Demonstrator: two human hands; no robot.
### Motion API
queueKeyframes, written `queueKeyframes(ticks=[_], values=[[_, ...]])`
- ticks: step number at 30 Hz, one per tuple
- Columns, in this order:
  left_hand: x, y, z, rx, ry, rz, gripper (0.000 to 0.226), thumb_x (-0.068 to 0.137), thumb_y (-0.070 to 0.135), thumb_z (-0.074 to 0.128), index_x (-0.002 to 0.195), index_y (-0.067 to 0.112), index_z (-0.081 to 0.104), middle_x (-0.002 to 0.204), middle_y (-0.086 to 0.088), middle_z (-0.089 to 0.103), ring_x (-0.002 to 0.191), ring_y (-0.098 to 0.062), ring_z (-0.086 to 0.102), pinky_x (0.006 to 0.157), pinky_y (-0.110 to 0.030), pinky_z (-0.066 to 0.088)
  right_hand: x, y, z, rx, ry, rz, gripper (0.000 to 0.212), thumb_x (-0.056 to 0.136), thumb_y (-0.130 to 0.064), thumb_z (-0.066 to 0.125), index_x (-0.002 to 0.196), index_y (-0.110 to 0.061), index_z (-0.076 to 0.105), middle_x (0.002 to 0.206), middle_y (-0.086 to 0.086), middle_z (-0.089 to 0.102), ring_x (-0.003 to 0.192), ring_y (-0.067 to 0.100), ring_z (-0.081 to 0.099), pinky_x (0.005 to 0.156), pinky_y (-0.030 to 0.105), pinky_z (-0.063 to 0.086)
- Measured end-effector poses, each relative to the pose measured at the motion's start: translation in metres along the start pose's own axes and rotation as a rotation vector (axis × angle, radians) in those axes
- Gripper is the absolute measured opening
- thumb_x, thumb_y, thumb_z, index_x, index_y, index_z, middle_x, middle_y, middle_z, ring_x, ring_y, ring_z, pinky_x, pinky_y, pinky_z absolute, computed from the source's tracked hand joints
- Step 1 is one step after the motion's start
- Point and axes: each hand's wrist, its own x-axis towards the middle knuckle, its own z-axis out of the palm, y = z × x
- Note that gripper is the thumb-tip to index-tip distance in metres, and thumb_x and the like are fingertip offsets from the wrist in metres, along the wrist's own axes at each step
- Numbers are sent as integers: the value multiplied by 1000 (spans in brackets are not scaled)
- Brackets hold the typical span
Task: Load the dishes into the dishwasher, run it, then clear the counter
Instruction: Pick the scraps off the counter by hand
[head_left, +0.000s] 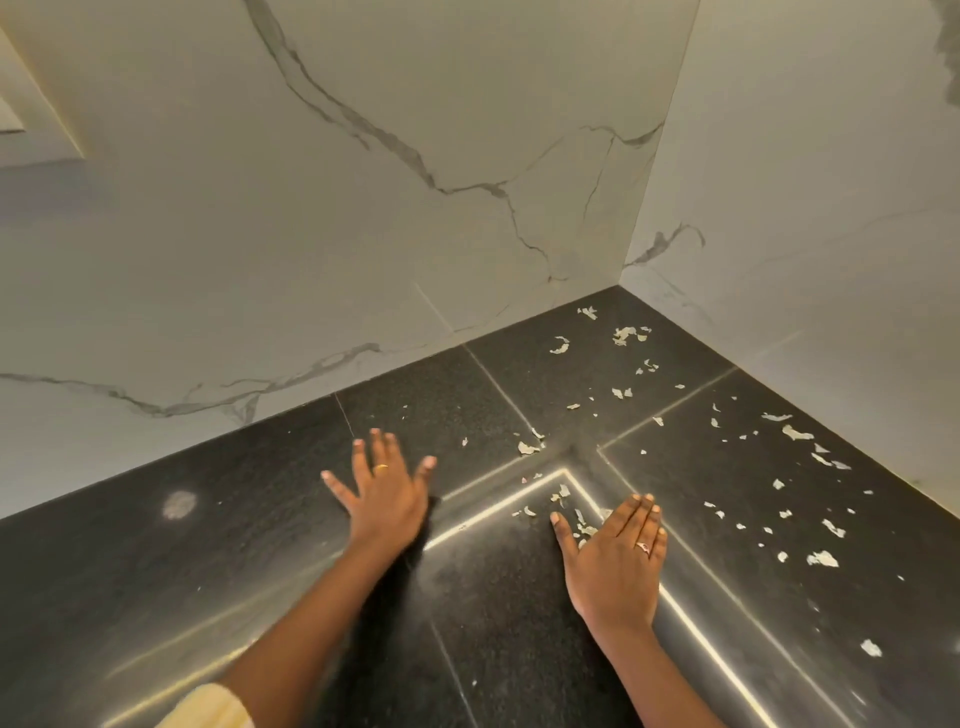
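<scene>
Dark speckled stone counter (156, 597) across the near half of a downward view, closed off by 2 pale marble-veined walls (363, 208) meeting in a corner at the far right. Left hand (387, 493) laid flat near the middle, fingers straight and spread, gripping nothing. Right hand (618, 556) flat too, nearer and further right, fingers straight and close together, likewise holding nothing, thumb just beside a few pale torn scraps (582, 525). Many more scraps scattered over the right and far parts, right up to the corner. On the left part, 1 pale round smudge (179, 505). No dishes and no dishwasher in view.

Probably the counter-clearing stage. Palms down likely to serve as sweeping edges, raking the scraps into 1 heap. Any push to the far or right side blocked by the walls, so open room only toward the near edge and the left. Shallow lit grooves (519, 496) crossing the surface between the hands, with small bits already lodged there and likely to resist a flat sweep.
</scene>
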Motion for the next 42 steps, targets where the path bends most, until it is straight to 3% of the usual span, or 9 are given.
queueKeyframes(ticks=[2,8,15,19,25,30,35,39,42], values=[[16,-23,-7,31,-39,-61,83,86,66,4,149,11,-1,157,-4,-10,143,-25,-14,108,-61,-16,0,1,0,-4,-7,-5,113,72,-77,-14,144,8,3,153,24,11,143,31,11,116,40,11],[45,24,6,104,-60,177,75,92,62,9,149,14,0,157,-1,-7,145,-21,-7,115,-50,-6,-1,1,-2,28,-32,-3,116,70,-73,-24,143,10,12,151,26,20,141,33,19,115,42,17],[30,100,23,25,-392,783,58,99,47,9,149,21,-1,157,5,-4,145,-13,-5,114,-32,-8,1,4,-3,72,-56,-17,121,60,-71,-37,144,8,-1,154,24,8,144,31,9,116,40,8],[49,66,1,-142,-245,582,57,98,44,6,147,18,-8,151,4,-15,143,-15,-8,114,-29,-6,3,9,-3,96,-40,-52,122,59,-72,-37,145,6,0,155,21,9,144,29,8,116,38,7],[96,-6,-13,41,-144,198,66,97,49,9,148,10,-6,157,-8,-8,145,-22,-6,118,-45,-1,9,13,-2,105,-52,-101,113,64,-73,-30,145,2,-5,156,17,4,145,27,2,114,35,-2],[95,39,8,157,-122,368,70,95,54,9,148,10,1,157,-9,-4,145,-26,-3,117,-40,3,7,11,-6,91,-98,-86,105,80,-71,-10,141,8,22,146,24,32,137,33,32,111,41,23],[73,114,25,74,-316,731,71,92,56,5,148,13,-1,157,-5,-4,144,-13,-5,113,-26,-4,9,14,-5,144,-79,-104,106,60,-74,-35,136,-2,-23,156,15,-6,145,24,-5,112,33,-7],[67,142,21,-191,-547,795,70,86,58,6,149,27,-1,156,7,-1,133,1,4,108,-20,-2,9,15,-8,156,-101,-119,107,49,-75,-41,130,-5,-34,155,12,-17,144,23,-13,111,32,-12],[85,151,15,-278,-459,694,65,89,53,8,149,26,3,156,6,1,140,-9,7,107,-21,-1,9,13,-15,141,-72,-86,112,67,-74,-28,142,4,-2,153,19,12,142,29,19,115,31,-2]])
